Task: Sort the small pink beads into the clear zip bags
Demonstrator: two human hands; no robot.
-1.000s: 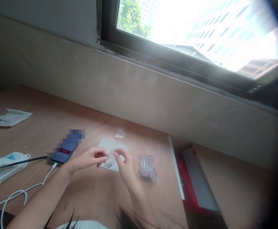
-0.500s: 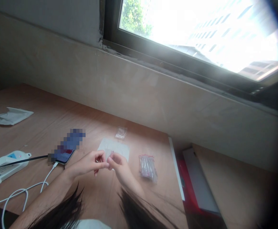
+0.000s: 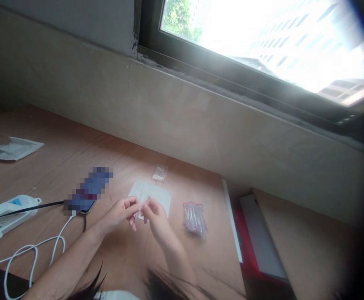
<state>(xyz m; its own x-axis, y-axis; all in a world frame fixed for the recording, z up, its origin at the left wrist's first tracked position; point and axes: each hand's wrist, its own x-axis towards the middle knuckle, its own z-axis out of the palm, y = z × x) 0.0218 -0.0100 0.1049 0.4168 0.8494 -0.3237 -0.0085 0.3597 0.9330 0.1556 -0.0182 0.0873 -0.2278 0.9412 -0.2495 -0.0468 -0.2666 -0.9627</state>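
My left hand and my right hand meet above a white sheet, fingers closed in a pinch. Between them is a small clear plastic bag with a pinkish-red edge, held at its sides by both hands. Fingers cover much of it, and whether anything is inside cannot be made out. To the right of my right hand lies a stack of clear plastic bags with red edges. Just beyond the sheet is another small clear packet, its contents too blurred to name.
Left of my hands, a phone lies plugged into a white cable. A white power strip with a black cord stands at the left edge. Farther back is a torn white packet. A wall and window border the wooden table.
My hands have turned and drawn slightly apart, so the small bag's pinkish edge now shows between them. The view has shifted slightly; the things on the table stay put.
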